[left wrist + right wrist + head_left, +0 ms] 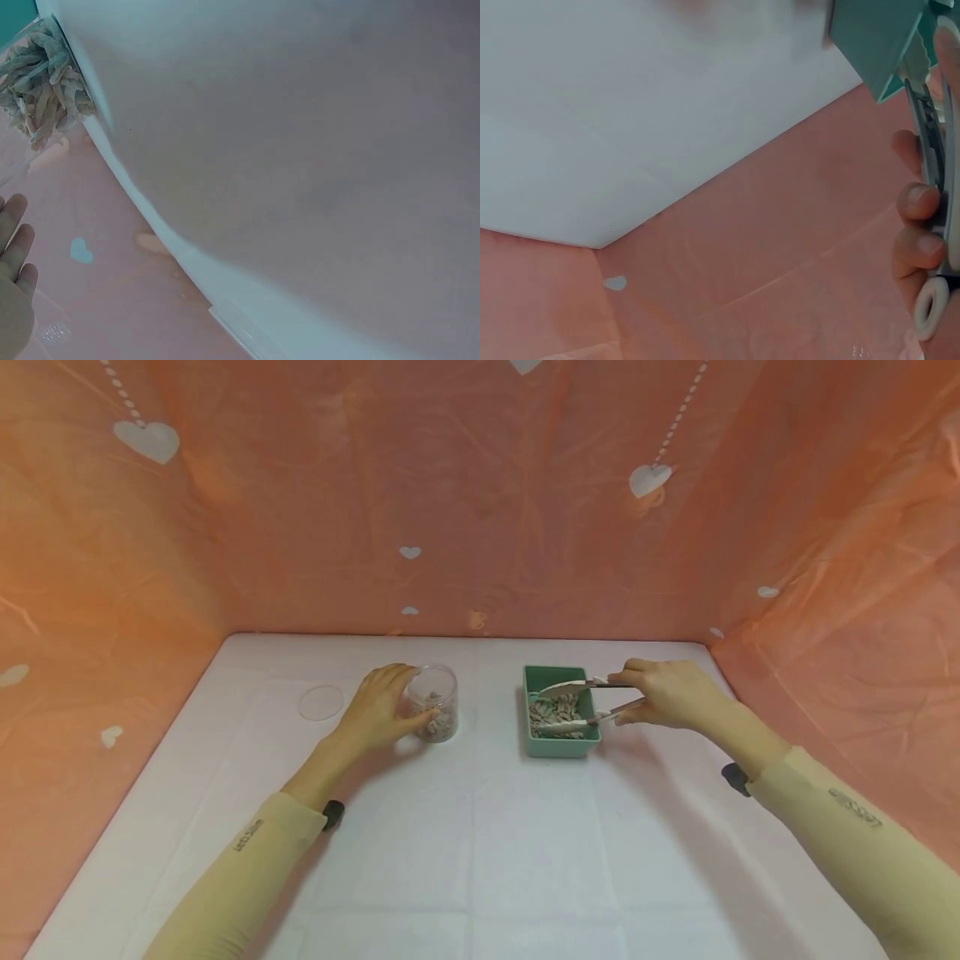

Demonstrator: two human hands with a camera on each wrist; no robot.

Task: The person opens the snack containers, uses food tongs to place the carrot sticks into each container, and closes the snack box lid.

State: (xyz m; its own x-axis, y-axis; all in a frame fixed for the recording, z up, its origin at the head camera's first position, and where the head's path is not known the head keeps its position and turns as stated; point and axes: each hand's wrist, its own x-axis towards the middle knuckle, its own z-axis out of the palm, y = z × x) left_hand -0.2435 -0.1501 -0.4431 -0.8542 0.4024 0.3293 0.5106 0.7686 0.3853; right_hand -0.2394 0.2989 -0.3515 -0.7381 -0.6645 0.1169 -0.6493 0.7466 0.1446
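Observation:
My left hand (pixel 382 706) holds a clear round jar (pixel 435 681) from its left side, thumb across the front and fingers towards the back. Greyish-brown elongated pieces (pixel 45 86) lie in the jar's lower part; their kind is unclear. In the head view my right hand (pixel 671 693) grips a pair of tongs (pixel 611 685), whose two arms stand apart. Their pale tips reach into a green rectangular box (pixel 562 748) that holds similar greyish-brown pieces (pixel 555 710). The right wrist view shows fingers (pixel 919 201) curled round the tongs, with a ring at their handle end.
A clear round lid (pixel 321 702) lies flat on the white-covered table (pixel 465 827), left of my left hand. Orange cloth (pixel 480 510) with white hearts hangs behind the table and along both sides. The jar and the green box stand a short gap apart.

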